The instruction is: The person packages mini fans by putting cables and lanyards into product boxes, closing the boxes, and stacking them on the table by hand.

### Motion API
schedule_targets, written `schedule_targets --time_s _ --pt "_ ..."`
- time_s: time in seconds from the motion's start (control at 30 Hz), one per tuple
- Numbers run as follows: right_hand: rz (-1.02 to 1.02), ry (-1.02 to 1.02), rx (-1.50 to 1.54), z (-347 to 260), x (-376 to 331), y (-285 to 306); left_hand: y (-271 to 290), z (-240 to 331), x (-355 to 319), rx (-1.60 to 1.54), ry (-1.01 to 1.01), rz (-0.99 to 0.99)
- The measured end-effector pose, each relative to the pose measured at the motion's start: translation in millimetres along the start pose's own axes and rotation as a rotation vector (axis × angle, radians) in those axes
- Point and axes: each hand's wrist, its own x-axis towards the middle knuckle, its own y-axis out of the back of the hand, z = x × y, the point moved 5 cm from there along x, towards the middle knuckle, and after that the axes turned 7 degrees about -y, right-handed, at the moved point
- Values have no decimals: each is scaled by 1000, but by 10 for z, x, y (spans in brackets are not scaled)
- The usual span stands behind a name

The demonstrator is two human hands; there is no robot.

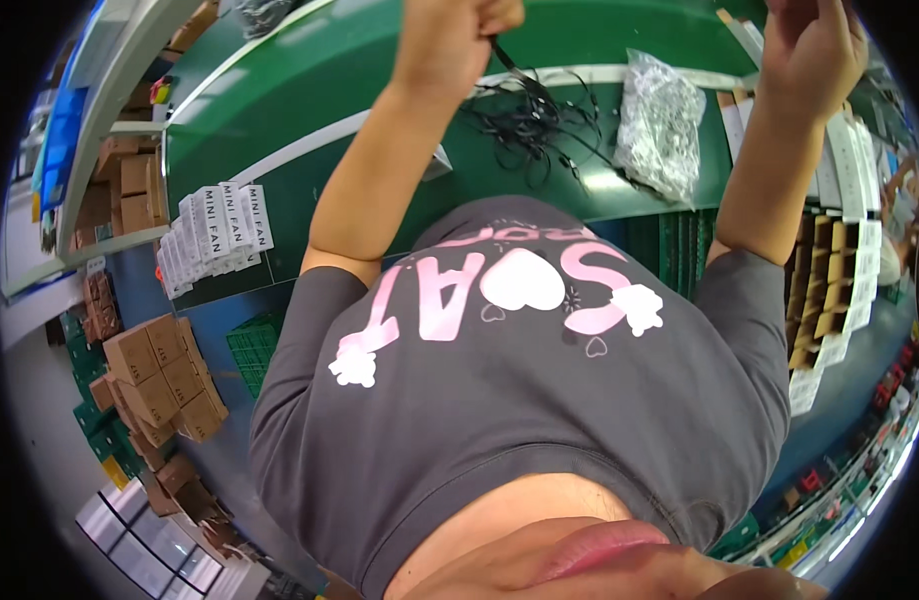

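The cables (539,125) lie tangled on the green table (289,195), just left of the clear bag (659,125). Up and left of the bag, the left hand (459,40) is closed on a black strand of them. Right of the bag, the right hand (812,55) has bent fingers; whether it grips anything I cannot tell. White boxes (214,235) stand well left of the bag.

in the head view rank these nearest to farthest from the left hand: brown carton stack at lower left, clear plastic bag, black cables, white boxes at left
From the left hand:
1. Black cables: a strand reaches the hand.
2. Clear plastic bag: right of the cables.
3. White boxes: table's left end.
4. Brown carton stack: lower left, beyond the table.
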Motion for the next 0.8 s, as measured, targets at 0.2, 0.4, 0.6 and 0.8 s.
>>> schedule_targets --time_s 0.2,0.4,0.6,0.8 --pt "-607 -679 -282 681 -691 600 -325 91 -256 151 -64 802" --pt "-465 -1029 -904 2080 -1808 2617 -259 -445 -1045 47 375 240" --pt "-443 -806 -1205 3010 -2731 2982 -125 -847 -1467 256 739 233" --pt "-65 -941 -1063 3312 -2683 2576 -175 -902 -1522 324 813 199"
